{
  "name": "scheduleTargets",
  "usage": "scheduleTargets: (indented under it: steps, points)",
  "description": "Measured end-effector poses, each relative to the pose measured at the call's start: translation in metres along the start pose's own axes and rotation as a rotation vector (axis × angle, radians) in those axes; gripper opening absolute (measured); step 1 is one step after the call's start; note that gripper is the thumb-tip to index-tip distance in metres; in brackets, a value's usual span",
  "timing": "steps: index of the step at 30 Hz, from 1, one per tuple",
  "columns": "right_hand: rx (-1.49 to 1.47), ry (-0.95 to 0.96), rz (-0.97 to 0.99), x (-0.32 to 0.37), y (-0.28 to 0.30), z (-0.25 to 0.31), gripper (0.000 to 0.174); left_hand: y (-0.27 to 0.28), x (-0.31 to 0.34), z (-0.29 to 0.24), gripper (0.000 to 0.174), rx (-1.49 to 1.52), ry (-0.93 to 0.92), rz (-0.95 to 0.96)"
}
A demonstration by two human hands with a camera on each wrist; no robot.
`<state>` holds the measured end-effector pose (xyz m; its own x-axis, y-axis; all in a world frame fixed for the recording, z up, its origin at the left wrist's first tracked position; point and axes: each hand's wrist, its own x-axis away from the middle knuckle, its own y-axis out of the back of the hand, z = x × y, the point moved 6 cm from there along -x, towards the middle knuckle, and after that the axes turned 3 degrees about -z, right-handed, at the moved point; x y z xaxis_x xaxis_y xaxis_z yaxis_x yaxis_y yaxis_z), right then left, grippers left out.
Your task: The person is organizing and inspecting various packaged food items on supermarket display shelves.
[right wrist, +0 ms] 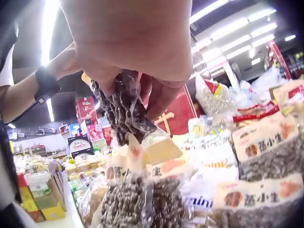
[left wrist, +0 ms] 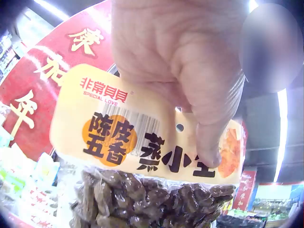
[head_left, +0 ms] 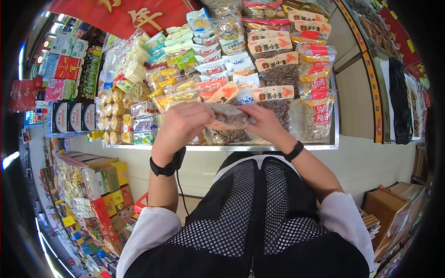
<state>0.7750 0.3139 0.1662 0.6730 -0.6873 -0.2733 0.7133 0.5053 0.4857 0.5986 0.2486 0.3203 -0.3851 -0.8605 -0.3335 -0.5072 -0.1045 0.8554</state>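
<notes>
Both hands hold one clear bag of dark peanuts above the front of the snack display. The left hand grips its cream cardboard header, thumb pressed flat over the printed front. At the other end, the right hand pinches the clear plastic between thumb and fingers. The right wrist view shows the peanuts bunched and the bag tilted below that hand. Directly under it stand more bags with the same header, partly hidden by the held one in the head view.
A metal-edged display borders the person's front. Small white packets and yellow snack packs fill its middle and left. Bags with red labels line the right. A red sign stands at the back.
</notes>
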Motion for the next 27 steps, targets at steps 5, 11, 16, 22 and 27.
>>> scheduleTargets:
  steps: [5, 11, 16, 22, 27]
  points:
    - [0.092, 0.025, -0.081, -0.001, 0.02, 0.046, 0.047, 0.043, 0.002, -0.037, 0.017, -0.059, -0.122, -0.109]
    - [0.018, -0.079, 0.051, 0.017, -0.007, 0.033, 0.045, 0.016, 0.02, -0.022, 0.016, 0.039, -0.054, -0.023]
    - [0.043, -0.253, 0.236, 0.046, -0.069, -0.047, 0.049, -0.065, 0.044, 0.031, 0.018, 0.044, 0.137, 0.157]
    - [0.175, -0.343, 0.294, 0.075, -0.103, -0.095, 0.055, -0.139, 0.071, 0.088, 0.028, 0.116, 0.344, 0.102]
    - [0.016, -0.393, 0.246, 0.071, -0.049, -0.097, 0.058, -0.136, 0.07, 0.086, 0.045, 0.032, 0.379, 0.042]
